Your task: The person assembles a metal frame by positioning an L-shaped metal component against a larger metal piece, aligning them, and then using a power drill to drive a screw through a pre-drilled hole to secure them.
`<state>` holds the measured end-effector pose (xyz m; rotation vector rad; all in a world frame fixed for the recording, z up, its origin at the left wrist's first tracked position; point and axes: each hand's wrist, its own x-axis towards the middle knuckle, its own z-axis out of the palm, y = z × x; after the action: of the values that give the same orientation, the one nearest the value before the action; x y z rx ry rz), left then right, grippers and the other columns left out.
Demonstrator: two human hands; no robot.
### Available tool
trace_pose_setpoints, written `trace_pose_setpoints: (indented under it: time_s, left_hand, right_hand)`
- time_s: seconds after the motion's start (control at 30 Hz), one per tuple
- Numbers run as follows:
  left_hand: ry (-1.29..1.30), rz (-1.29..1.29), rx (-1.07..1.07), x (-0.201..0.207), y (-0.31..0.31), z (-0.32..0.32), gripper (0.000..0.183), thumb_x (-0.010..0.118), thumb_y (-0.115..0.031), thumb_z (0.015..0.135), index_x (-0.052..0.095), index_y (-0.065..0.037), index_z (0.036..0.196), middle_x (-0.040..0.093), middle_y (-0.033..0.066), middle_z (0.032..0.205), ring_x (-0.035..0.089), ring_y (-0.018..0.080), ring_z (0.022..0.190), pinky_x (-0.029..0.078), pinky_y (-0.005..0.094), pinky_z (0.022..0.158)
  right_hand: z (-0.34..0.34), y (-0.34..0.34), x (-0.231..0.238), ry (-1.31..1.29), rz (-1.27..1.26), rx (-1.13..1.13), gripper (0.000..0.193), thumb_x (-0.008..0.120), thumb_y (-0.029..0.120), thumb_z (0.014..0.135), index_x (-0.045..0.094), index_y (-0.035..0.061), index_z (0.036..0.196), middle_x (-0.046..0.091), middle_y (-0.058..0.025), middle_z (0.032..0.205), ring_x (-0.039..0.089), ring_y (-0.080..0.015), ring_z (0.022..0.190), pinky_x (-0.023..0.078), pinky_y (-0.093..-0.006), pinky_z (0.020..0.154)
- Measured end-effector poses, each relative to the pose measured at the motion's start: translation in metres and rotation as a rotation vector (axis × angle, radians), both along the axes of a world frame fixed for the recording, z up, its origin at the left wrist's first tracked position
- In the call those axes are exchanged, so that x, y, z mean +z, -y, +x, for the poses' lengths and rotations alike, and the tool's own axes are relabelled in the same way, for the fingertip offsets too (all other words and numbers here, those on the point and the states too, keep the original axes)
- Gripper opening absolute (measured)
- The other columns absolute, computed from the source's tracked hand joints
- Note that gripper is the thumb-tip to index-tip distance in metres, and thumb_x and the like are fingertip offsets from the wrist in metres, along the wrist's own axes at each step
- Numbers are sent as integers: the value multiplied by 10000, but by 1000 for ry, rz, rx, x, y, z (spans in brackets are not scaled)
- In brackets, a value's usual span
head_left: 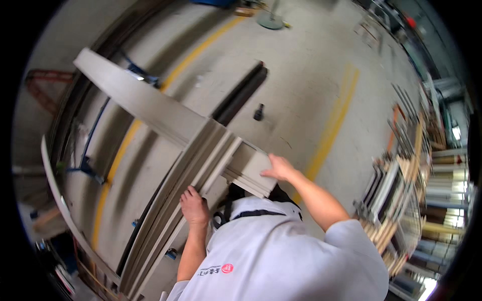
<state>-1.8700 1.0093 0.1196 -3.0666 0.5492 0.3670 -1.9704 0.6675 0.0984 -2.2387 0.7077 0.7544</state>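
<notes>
A long beige moulded profile [173,210], grooved along its length, runs from the lower left to the middle in front of me. My left hand [195,206] curls its fingers over the near edge of this profile. A short beige profile piece [253,168] sticks out to the right from the long one's far end. Its outer end is held by my right hand [280,168], thumb on the face and the other fingers partly hidden. From the same corner a wide beige board [145,103] stretches to the upper left.
A dark padded bar [241,93] extends beyond the corner, with a small black tool-like object [258,112] on the floor nearby. Yellow lines [334,125] mark the floor. Stacked profiles and boards [396,195] stand at right. Blue metal stands [88,168] are at left.
</notes>
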Motion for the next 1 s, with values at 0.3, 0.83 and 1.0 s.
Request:
trace_pose_setpoints:
  time_s: [0.3, 0.83, 1.0]
  left_hand:
    - [24, -83, 9, 6, -10, 7, 611, 810, -229, 697, 536, 8, 1190, 606, 146, 1033, 599, 318, 1025, 508, 423, 928]
    - [-1, -167, -36, 137, -28, 11, 592, 859, -276, 664, 565, -30, 1116, 620, 124, 999, 613, 330, 1007, 526, 454, 789]
    - [5, -194, -47, 140, -32, 16, 580, 859, -280, 665, 570, -34, 1103, 620, 122, 985, 615, 334, 993, 524, 457, 778]
  right_hand:
    - [4, 5, 12, 88, 28, 31, 741, 817, 543, 708, 617, -38, 1123, 671, -275, 1146, 638, -421, 1097, 511, -467, 943]
    - [35, 94, 12, 122, -96, 70, 904, 916, 470, 616, 505, -52, 1228, 654, -283, 1189, 630, -427, 1129, 507, -465, 973]
    - [31, 84, 7, 110, -133, 63, 870, 909, 460, 639, 503, -45, 1218, 652, -284, 1191, 622, -436, 1137, 502, -473, 974]
